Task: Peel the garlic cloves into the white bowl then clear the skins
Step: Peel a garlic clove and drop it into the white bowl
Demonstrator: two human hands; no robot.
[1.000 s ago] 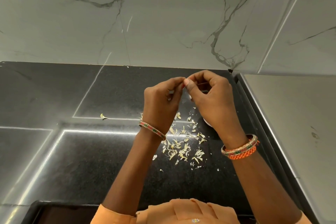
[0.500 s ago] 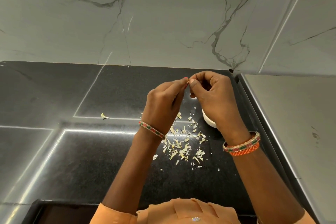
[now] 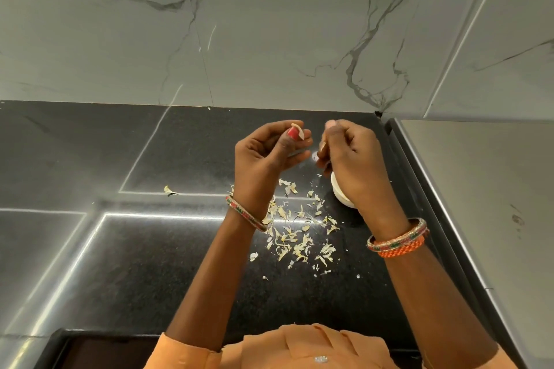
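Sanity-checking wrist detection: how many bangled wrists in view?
2. The left wrist carries a thin bangle over the scattered skins; the right wrist carries a stacked orange set beside the white bowl. None seems hidden.

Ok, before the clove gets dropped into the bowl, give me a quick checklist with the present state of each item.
1. Left hand pinches a torn-off skin piece: ok.
2. Right hand holds the clove: ok, mostly hidden.
3. Clove fully peeled: cannot tell.
4. White bowl under the right hand, within reach: ok.
5. Bowl contents: cannot tell, hand covers it.
6. Skins cleared from the black counter: not ok, still scattered.
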